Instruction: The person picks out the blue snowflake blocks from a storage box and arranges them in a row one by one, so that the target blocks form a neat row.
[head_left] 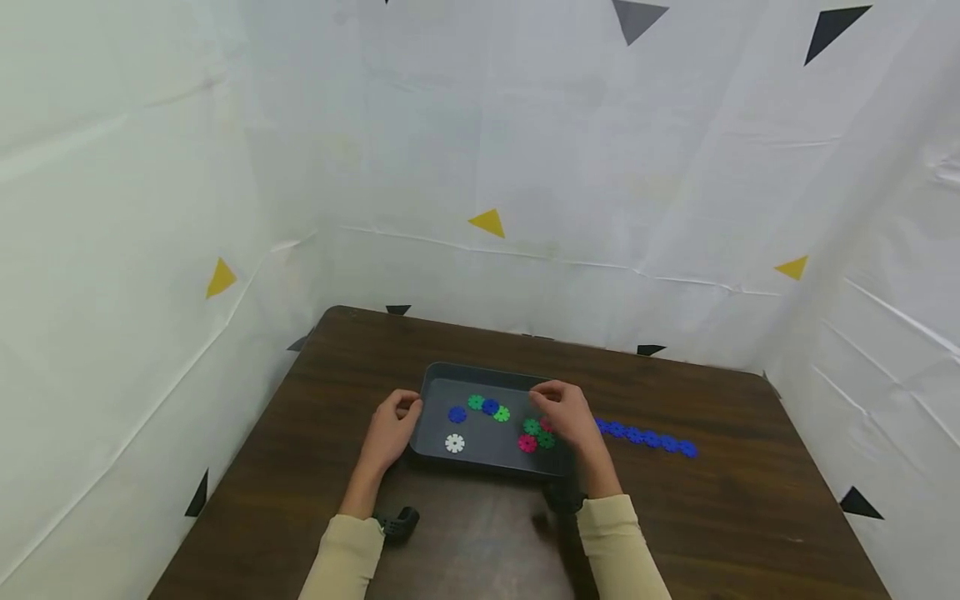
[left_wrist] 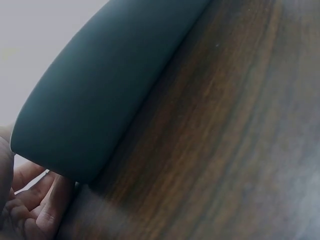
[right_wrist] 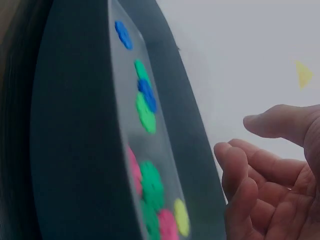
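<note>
A dark grey rectangular tray (head_left: 480,467) holds several notched plastic building discs. Inside it, a green disc (head_left: 476,402), a blue disc (head_left: 491,407) and a light green disc (head_left: 502,413) form a short row. Another blue disc (head_left: 457,414) and a white disc (head_left: 454,443) lie apart on the left. Green and pinkish-red discs (head_left: 528,443) cluster on the right. Beside the tray's left rim is my left hand (head_left: 392,427), fingers loosely curled, with nothing visible in its grasp. My right hand (head_left: 566,412) hovers at the right rim; its thumb and bent fingers stand apart, holding nothing (right_wrist: 270,175).
A row of blue discs (head_left: 651,438) stretches across the brown wooden table (head_left: 735,500) to the right of the tray, its near end partly hidden by the right hand. White sheeting (head_left: 555,167) with yellow and dark triangles surrounds the table's back and sides.
</note>
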